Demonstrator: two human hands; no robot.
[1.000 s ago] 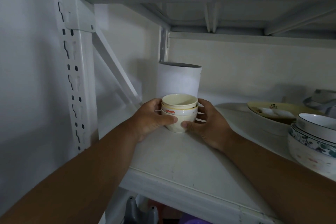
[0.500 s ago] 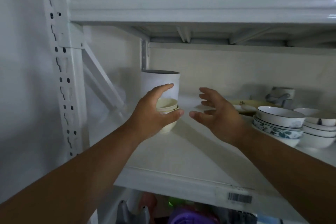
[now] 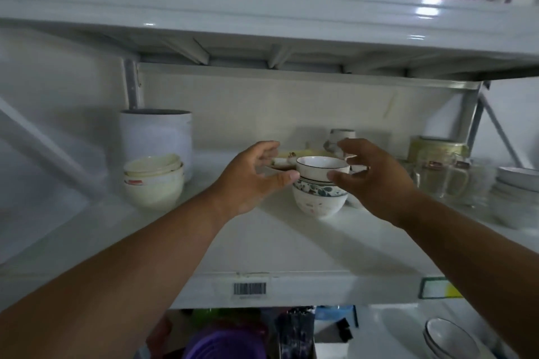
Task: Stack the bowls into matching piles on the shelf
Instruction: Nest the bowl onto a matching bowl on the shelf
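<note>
A pile of cream bowls [image 3: 153, 181] stands at the left of the white shelf [image 3: 280, 245], in front of a white canister. In the middle sits a mixed pile: a white bowl with a dark rim [image 3: 322, 167] on top of a floral-patterned bowl [image 3: 319, 198]. My left hand [image 3: 256, 175] and my right hand [image 3: 370, 178] flank the dark-rimmed bowl with fingers spread, thumbs close to its sides. Neither hand grips it. A yellow plate [image 3: 284, 159] lies partly hidden behind my left hand.
A white canister [image 3: 156, 134] stands at the back left. Glass mugs [image 3: 440, 175] and a stack of white bowls [image 3: 516, 181] fill the right. A small mug [image 3: 341, 137] sits at the back. Coloured jugs stand on the upper shelf; more bowls [image 3: 450, 339] lie below.
Both hands have let go of the cream pile at the left and moved right to either side of the dark-rimmed bowl. The view has swung right and up.
</note>
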